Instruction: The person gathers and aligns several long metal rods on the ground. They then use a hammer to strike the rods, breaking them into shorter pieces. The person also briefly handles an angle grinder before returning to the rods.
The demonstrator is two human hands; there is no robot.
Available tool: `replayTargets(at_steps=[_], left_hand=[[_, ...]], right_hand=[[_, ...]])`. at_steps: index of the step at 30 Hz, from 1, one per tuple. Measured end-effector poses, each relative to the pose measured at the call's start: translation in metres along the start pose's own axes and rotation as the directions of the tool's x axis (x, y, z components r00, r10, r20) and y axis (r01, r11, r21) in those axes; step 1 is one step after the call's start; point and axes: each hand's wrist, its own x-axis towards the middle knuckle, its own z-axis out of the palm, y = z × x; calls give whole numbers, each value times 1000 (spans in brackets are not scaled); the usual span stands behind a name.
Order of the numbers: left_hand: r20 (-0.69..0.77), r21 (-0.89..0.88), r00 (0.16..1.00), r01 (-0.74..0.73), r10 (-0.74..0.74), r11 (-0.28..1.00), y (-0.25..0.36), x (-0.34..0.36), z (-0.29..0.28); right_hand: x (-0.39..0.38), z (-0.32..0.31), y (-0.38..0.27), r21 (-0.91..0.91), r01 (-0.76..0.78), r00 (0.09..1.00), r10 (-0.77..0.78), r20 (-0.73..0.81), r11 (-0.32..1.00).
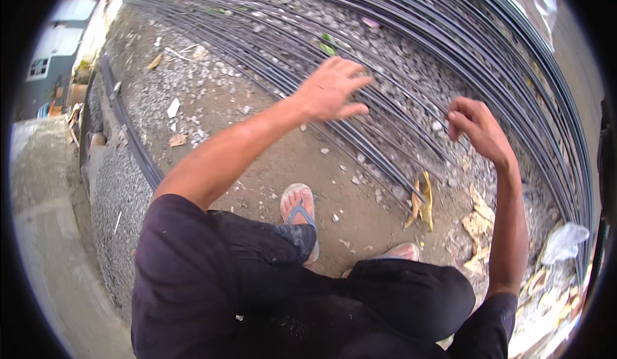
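My left hand (pixel 331 90) is stretched over a bundle of thin dark steel bars (pixel 276 57), palm down, with its fingers spread and nothing in them. To its right, my right hand (pixel 477 126) hangs over gravel between two groups of bars, its fingers curled in toward the thumb. One thin bar runs up close to those fingertips; whether they grip it is hidden. Beyond the hands, a thicker bundle of long steel bars (pixel 443 57) sweeps from the far left round to the right. The nearer bars end at different lengths by dry leaves (pixel 421 201).
Gravel (pixel 212 79) and bare dirt (pixel 302 156) lie under the bars. My sandalled feet (pixel 299 211) are planted close by. At right there is a clear plastic bag (pixel 564 243); at left, a dark long strip (pixel 132 131) and a concrete path (pixel 45 230).
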Motion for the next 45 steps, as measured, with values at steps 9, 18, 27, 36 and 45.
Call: replayTargets(at_steps=[9,18,27,36,45], left_hand=[[-285,169,959,45,5,985,-33,1,-32],[66,83,994,77,-82,994,-38,5,-19],[5,-38,998,70,-69,997,-34,-45,-70],[-4,-57,1000,12,-12,998,-81,-77,-72],[-149,-6,988,26,-26,1000,-3,-18,-99]], right_hand=[[13,61,-7,-115,-120,984,133,119,986],[-11,86,-8,-353,59,980,-122,-158,934],[-20,75,-98,-72,-172,950,185,251,982],[-2,132,-122,17,-90,984,87,155,996],[-79,48,-86,-378,244,952,-294,-80,893]])
